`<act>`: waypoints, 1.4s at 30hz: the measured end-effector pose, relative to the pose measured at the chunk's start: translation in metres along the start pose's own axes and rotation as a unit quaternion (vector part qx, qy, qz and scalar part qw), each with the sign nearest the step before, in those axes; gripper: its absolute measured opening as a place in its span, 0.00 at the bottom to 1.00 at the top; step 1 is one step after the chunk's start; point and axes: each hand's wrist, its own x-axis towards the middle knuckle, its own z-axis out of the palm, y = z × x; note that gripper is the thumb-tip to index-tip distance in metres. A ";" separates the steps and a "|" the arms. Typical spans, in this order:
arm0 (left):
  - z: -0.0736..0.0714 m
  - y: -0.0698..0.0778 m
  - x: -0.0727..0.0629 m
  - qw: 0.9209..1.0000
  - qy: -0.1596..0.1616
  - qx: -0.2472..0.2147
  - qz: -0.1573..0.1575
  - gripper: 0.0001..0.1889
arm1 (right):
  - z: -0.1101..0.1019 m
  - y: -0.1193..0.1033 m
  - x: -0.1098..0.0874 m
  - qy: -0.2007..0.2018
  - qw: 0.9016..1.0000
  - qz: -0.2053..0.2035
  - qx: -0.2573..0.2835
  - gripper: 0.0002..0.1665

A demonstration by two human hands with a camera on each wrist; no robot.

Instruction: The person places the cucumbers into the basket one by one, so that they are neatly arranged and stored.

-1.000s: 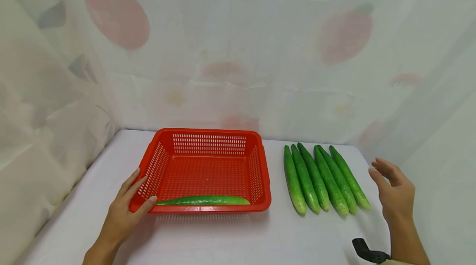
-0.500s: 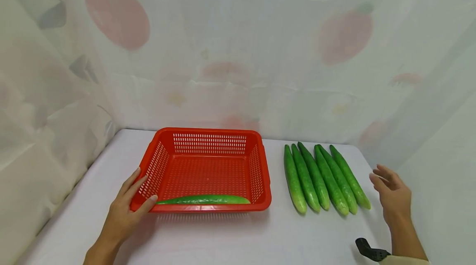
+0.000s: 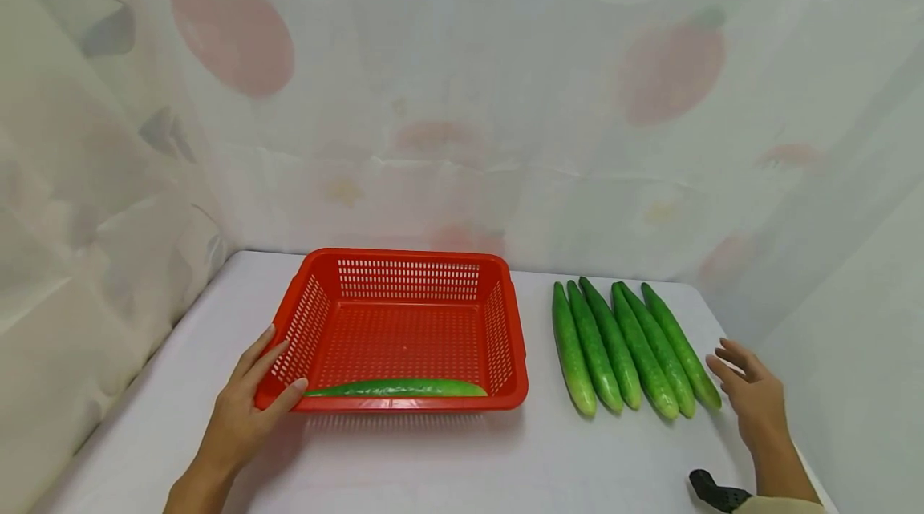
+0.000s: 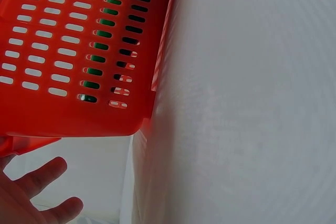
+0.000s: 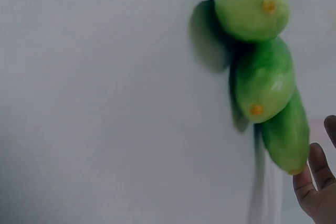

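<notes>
My left hand [image 3: 241, 410] rests at the front left corner of a red plastic basket [image 3: 390, 404], its fingers fairly straight against the left rim and its thumb on the corner. Below the basket's rim in the left wrist view, two fingers [image 4: 47, 176] stand apart from the perforated wall. One green cucumber [image 3: 397, 387] lies inside along the front wall, partly hidden by the rim. My right hand [image 3: 754, 398] is just right of the outermost cucumber [image 3: 680, 344], fingers loosely bent and holding nothing. In the right wrist view its fingertips are close to a cucumber's pale end [image 5: 286, 140]; contact cannot be told.
Several cucumbers [image 3: 609, 341] lie side by side on the white tablecloth [image 3: 520, 466], right of the basket. A pale curtain with fruit prints [image 3: 447, 113] closes off the back and sides. A black curved piece [image 3: 715, 490] sticks out by the right sleeve [image 3: 780, 504].
My right hand has moved left and lower, closer to the outermost cucumber. The left hand, the basket and the cucumbers have stayed in place.
</notes>
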 end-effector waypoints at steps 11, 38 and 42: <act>-0.001 0.002 0.001 1.000 0.001 0.005 0.001 0.32 | 0.005 0.016 0.005 -0.033 0.998 0.052 0.016 0.42; 0.000 -0.001 0.000 1.000 -0.008 0.003 -0.008 0.32 | 0.015 0.027 0.002 0.042 0.996 0.018 -0.075 0.34; 0.000 -0.002 0.000 1.000 -0.005 -0.002 -0.003 0.32 | 0.014 0.024 0.001 0.068 0.996 0.021 -0.057 0.33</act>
